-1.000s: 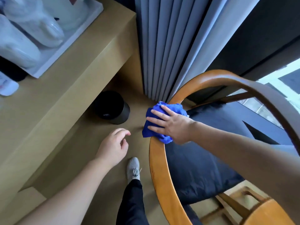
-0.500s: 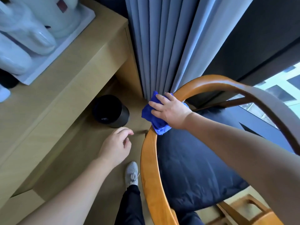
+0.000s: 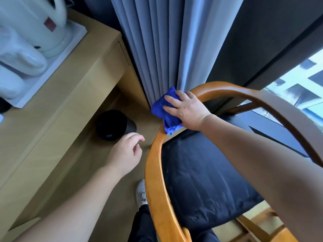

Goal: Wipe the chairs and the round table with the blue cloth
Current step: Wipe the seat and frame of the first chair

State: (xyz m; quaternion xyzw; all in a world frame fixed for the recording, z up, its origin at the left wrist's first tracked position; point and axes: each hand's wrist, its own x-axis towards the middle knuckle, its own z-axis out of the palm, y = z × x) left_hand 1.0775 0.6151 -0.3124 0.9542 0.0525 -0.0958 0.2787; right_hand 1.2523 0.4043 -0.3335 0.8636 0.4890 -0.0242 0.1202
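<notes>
A wooden chair with a curved back rail (image 3: 153, 172) and a dark seat cushion (image 3: 201, 180) stands below me. My right hand (image 3: 187, 110) grips the blue cloth (image 3: 160, 106), wrapped over the rail at its far left bend, close to the curtain. A bunch of the cloth hangs under my palm. Out over the floor to the left of the rail, my left hand (image 3: 125, 154) hovers with loosely curled fingers and holds nothing. The round table is not in view.
A light wooden desk (image 3: 61, 95) runs along the left, bearing a white tray (image 3: 70, 48) with a white kettle (image 3: 35, 23). A black bin (image 3: 113, 124) sits on the floor under it. Grey curtains (image 3: 157, 49) hang behind the chair; a window (image 3: 297, 88) is at right.
My right hand has slid the blue cloth along the rail, away from me and up round the bend toward the curtain. The left hand has hardly moved.
</notes>
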